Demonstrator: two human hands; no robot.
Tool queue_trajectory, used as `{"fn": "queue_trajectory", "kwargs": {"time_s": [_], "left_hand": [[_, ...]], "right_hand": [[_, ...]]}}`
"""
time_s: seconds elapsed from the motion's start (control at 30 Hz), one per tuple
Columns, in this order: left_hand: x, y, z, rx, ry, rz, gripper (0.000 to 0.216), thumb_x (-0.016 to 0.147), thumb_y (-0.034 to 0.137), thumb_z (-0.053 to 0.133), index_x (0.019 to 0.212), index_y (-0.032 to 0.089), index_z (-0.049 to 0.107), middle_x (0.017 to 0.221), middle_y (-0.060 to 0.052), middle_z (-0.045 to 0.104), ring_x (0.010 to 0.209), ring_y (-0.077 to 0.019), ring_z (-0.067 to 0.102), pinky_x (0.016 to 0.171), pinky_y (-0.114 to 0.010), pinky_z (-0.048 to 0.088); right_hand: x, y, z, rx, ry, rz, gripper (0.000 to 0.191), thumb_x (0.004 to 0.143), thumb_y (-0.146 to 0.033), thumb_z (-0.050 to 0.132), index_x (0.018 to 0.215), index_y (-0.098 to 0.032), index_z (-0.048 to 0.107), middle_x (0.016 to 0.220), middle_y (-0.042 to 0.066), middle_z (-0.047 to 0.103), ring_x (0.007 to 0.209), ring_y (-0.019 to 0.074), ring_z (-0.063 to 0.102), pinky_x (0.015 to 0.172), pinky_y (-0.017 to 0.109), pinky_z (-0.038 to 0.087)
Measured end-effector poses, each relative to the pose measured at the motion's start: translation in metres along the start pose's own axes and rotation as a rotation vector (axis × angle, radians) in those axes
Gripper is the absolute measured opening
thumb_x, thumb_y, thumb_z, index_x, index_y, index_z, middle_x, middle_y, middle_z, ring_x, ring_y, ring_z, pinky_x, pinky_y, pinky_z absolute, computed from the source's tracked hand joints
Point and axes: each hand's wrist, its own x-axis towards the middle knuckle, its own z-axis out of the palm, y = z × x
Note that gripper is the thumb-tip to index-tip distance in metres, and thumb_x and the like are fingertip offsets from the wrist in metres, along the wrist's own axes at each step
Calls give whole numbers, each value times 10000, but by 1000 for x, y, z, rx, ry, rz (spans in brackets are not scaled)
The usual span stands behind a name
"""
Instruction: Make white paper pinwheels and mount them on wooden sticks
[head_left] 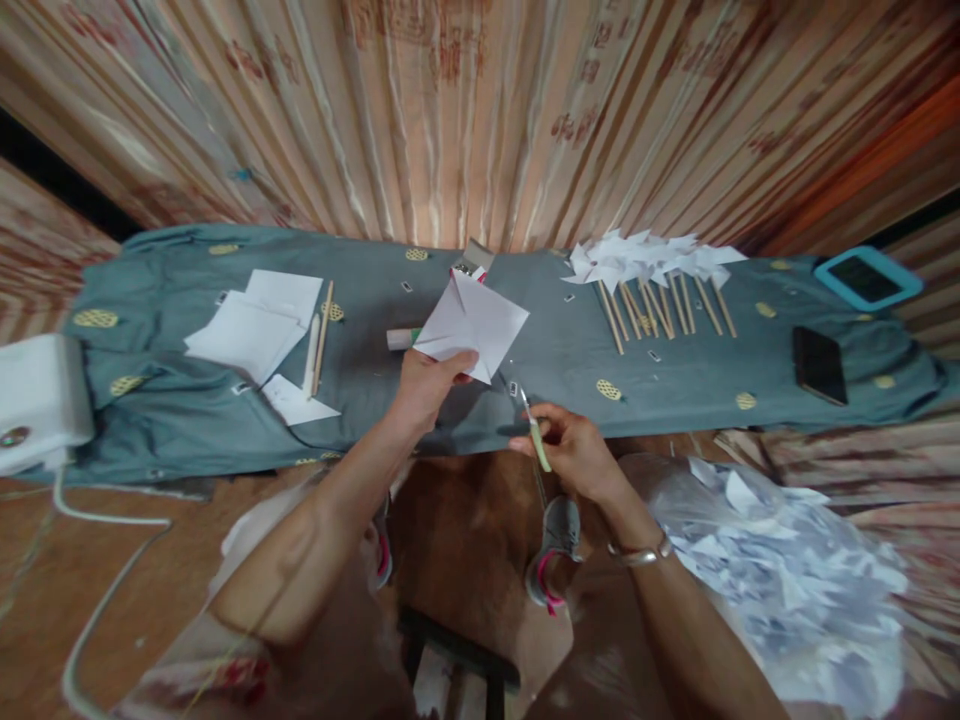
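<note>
My left hand (pixel 429 385) is closed on a folded white paper square (pixel 474 325), holding it up over the grey-green cloth (pixel 555 350). My right hand (pixel 574 450) grips a small cutter with a pale green handle (pixel 538 440), its thin blade pointing up toward the paper's lower corner. The blade tip is just short of the paper. A glue stick (pixel 402 338) lies on the cloth behind the paper.
Loose white sheets (pixel 251 330) and two sticks (pixel 318 345) lie at left. Several finished paper pinwheels on sticks (pixel 652 275) lie at right, with a black phone (pixel 819 364) and a blue-cased tablet (pixel 866 278). A clear bag of paper scraps (pixel 780 580) sits lower right; a white box (pixel 37 400) at left.
</note>
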Motion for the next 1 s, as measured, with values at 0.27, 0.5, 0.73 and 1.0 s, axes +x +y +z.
{"fn": "queue_trajectory", "kwargs": {"time_s": [0.27,0.5,0.73,1.0], "left_hand": [[-12,-21,0,109,-120,-148,268,442,207,795,666,124,673,623,-19,667,523,-123,569,451,-213,446],[-4,-34,9,174,-230,-146,82,574,152,725,612,129,656,573,-13,648,455,-91,529,397,-186,435],[4,-36,13,133,-285,-167,223,622,85,688,832,127,626,632,22,629,552,-122,644,458,-187,508],[14,-27,-12,348,-306,-35,286,708,187,682,985,152,621,715,12,643,538,-129,648,489,-225,506]], "right_hand": [[10,-3,-38,-900,269,106,329,788,-370,669,1020,-147,603,766,114,712,733,282,684,613,319,416],[32,-10,-53,-1055,289,135,342,832,-382,603,1068,-135,613,827,187,719,818,351,695,648,366,452],[51,-16,-47,-1034,374,187,438,841,-395,570,1125,-61,559,870,232,710,863,376,688,720,409,477],[63,-17,-43,-1038,356,173,332,866,-333,528,1091,-106,617,873,220,714,870,380,686,726,423,483]]}}
